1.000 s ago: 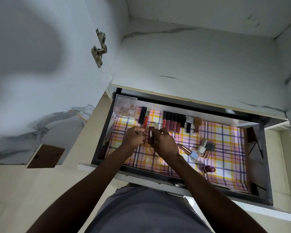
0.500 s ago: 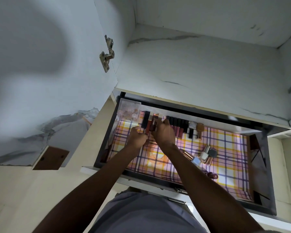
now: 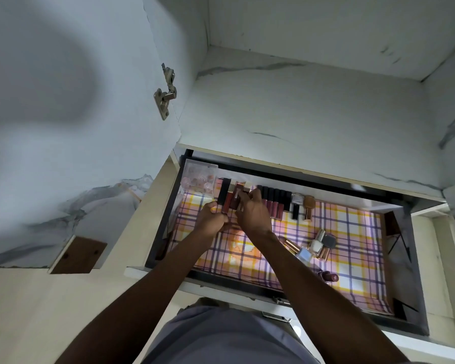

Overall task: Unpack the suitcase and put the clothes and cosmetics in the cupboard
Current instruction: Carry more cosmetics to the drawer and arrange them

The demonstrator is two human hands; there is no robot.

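An open cupboard drawer (image 3: pixel 415 258) is lined with plaid paper (image 3: pixel 352 232). Lip gloss tubes (image 3: pixel 273 200) lie in a row along its back edge. My right hand (image 3: pixel 252 214) pinches a dark red lip tube (image 3: pixel 234 199) at the left end of that row, beside a black tube (image 3: pixel 223 193). My left hand (image 3: pixel 210 220) is curled just left of it, over the liner; what it holds is hidden. No clothes or suitcase are in view.
A clear box of round pots (image 3: pixel 199 177) sits in the drawer's back left corner. Loose nail polish bottles (image 3: pixel 315 245) and a small dark red bottle (image 3: pixel 329 277) lie at the right. The cupboard door with its hinge (image 3: pixel 166 93) stands open at left.
Both hands moved from the middle of the liner toward the back row. The right hand carried the dark red tube up to the row's left end.
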